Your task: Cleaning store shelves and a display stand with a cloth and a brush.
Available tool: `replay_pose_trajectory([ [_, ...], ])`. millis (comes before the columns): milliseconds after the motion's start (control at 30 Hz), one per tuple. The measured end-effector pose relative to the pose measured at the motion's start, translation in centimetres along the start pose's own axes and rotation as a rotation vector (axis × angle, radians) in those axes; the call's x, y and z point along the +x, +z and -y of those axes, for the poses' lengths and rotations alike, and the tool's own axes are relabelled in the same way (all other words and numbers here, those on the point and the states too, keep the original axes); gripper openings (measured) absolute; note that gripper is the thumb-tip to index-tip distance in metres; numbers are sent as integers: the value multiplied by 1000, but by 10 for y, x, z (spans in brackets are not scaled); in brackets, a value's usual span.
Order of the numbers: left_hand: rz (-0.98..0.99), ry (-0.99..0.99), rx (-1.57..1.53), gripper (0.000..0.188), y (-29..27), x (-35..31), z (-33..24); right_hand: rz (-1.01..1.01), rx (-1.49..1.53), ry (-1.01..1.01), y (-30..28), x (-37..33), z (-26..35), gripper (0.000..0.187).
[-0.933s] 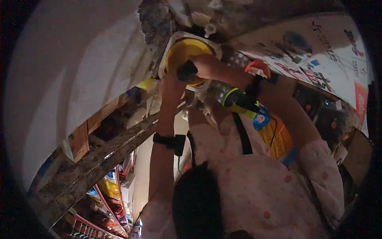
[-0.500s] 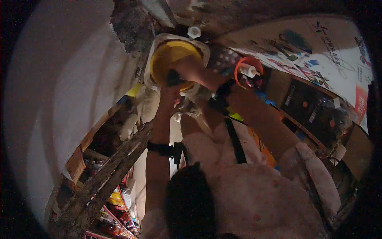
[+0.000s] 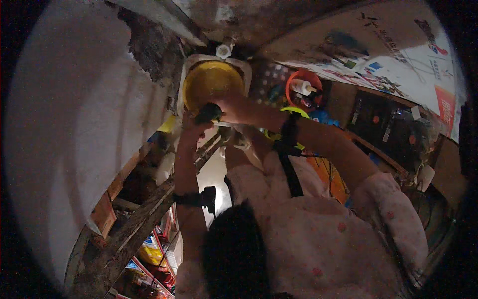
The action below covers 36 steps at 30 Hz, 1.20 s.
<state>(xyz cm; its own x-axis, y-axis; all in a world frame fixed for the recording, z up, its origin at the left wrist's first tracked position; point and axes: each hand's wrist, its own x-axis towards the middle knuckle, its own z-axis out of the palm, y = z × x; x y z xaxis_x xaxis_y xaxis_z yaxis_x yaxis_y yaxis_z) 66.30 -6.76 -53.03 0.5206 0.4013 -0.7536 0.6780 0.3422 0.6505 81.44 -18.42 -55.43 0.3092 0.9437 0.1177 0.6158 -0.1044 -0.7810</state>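
Lying between the two hands, the dark item [image 3: 208, 113] sat at the near rim of the yellow basin [image 3: 211, 79]. The left hand [image 3: 192, 127] bordered it below and left; the right hand [image 3: 233, 110] met its right side. Both hands had hold of it, fingers curled; how tightly could not be told. The basin stood inside the pale sink [image 3: 247, 70].

Color ref. for your view: basin [image 3: 211, 75] = solid yel.; square surround [image 3: 245, 68] = off-wht. Item [image 3: 208, 114] at basin's near edge = approx. blk. Your wrist straps [image 3: 290, 130] = blk. Your garment [image 3: 318, 234] = pale pink w/ red dots. Tub [image 3: 288, 88] = red-orange; bottle [image 3: 302, 88] inside = wht. Panel [image 3: 423, 62] = wht. w/ blk., red & blue print.
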Motion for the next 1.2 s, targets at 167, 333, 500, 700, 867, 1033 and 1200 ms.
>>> replay_pose_trajectory([
  [167,-91,358,-215,72,-4,-50,-47,291,724,503,-13,-6,17,24],
  [333,-176,558,-157,78,21,-87,-70,790,1235,601,-15,-19,-11,10],
  [500,-410,971,1009,79,5,-92,-61,535,1044,-94,-70,-8,32,10],
  [700,-475,1062,1320,73,-2,-94,-72,989,970,-137,-84,-11,9,16],
  [867,-193,1064,1102,54,5,-68,-90,832,929,-6,-115,-13,43,23],
  [1033,-182,874,1207,38,19,-41,-76,884,60,181,-60,9,1,22],
  [1200,-148,508,792,47,29,-19,-53,465,-528,85,-73,33,44,19],
])
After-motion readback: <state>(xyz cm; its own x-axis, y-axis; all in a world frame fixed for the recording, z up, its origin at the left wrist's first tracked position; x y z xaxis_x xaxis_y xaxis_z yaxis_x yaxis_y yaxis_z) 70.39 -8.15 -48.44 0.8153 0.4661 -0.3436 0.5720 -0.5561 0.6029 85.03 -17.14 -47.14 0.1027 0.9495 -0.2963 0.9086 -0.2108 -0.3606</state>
